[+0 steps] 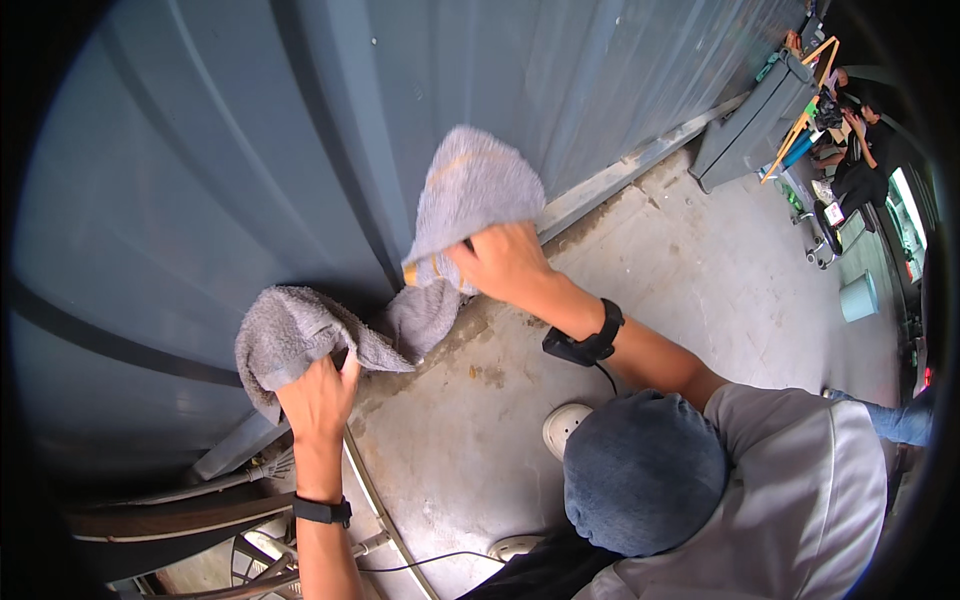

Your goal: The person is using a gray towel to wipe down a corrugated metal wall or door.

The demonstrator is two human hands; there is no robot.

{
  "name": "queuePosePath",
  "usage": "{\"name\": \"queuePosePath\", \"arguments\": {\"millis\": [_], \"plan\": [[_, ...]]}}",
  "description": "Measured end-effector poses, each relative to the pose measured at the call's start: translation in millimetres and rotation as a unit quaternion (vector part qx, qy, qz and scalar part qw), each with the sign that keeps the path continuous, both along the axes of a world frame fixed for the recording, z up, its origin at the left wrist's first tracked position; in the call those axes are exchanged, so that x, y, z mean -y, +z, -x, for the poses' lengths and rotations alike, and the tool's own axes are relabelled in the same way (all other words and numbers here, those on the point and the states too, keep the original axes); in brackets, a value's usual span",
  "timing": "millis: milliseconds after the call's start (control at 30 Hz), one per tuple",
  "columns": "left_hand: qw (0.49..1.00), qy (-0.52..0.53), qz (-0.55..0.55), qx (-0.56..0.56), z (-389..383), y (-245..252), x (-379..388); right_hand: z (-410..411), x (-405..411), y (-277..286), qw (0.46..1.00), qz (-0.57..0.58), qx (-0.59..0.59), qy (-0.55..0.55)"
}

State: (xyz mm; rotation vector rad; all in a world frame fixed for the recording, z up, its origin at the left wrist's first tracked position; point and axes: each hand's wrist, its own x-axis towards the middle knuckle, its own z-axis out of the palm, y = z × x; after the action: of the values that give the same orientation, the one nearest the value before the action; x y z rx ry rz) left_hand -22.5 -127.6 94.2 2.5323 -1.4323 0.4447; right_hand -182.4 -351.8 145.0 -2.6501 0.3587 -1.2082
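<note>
A grey terry towel (480, 176) with yellow stripes is bunched against a grey corrugated metal wall (232, 142), close to the floor. My right hand (502, 262) grips its upper part, with the cloth folded over the fingers. My left hand (315, 397) clasps a darker-looking bunch of towel lower on the left. Between the hands the cloth sags near the foot of the wall, and it looks like one piece. Most fingertips are hidden in the folds. Black straps circle both wrists; the right one carries a small black box (568, 347) with a cable.
Below my left arm are metal tubing (382, 517), a fan-like grille and a curved brown edge (187, 517). A grey bin (757, 120) and wooden frame (799, 112) stand far right, near a seated person (862, 161) and a pale blue bucket (859, 296). A cable (442, 557) crosses the floor.
</note>
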Motion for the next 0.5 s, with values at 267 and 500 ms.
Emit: {"name": "queuePosePath", "arguments": {"millis": [267, 500], "plan": [[0.999, 0.004, 0.053, 0.007, -6.6, -2.7, 38.1, -38.4, 0.4, 36.2, 1.000, 0.016, 0.005, -0.002], [0.997, -0.028, 0.071, -0.009, -1.4, 2.3, 25.3, -14.8, -9.1, -8.7, 0.996, 0.063, -0.035, -0.050]]}}
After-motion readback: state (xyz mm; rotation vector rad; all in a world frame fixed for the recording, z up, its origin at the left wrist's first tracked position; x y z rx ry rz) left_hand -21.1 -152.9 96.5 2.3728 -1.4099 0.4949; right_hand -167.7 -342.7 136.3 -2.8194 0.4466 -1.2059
